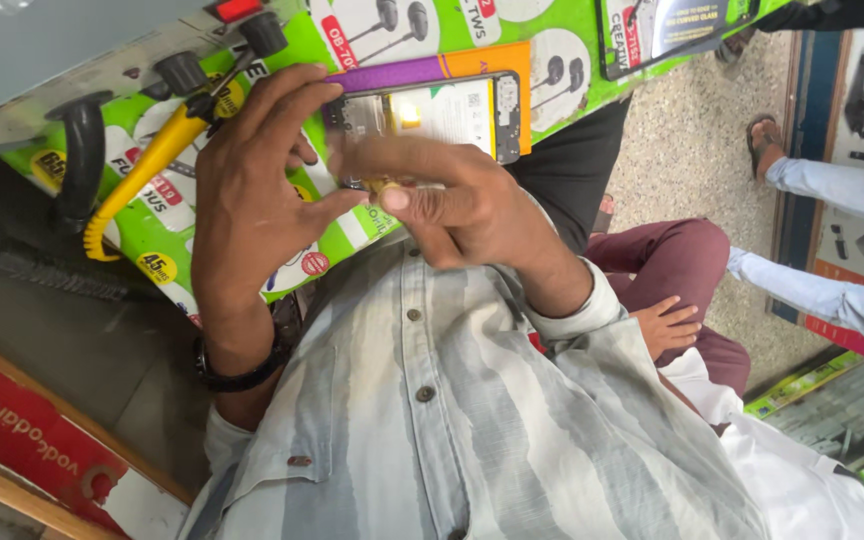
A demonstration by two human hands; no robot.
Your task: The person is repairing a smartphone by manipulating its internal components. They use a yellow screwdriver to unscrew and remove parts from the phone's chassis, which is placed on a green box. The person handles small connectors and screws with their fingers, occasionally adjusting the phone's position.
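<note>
Room is tight: my left hand (252, 190) spreads wide beside the opened phone (432, 115), my right hand (442, 195) pinches a small brass part (384, 187) at its edge.

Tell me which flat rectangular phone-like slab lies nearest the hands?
The opened slab showing a pale battery, just beyond the left hand and right hand; the dark-fronted slab lies at the top edge.

I see a work surface covered by a bright green printed mat (152, 225) showing pictures of earphones. Lying on it are an opened phone (442, 112) with its insides showing, a purple and orange strip (432, 68) just behind the phone, a yellow-handled tool (157, 150), and a second phone (667, 30) near the far edge.
</note>
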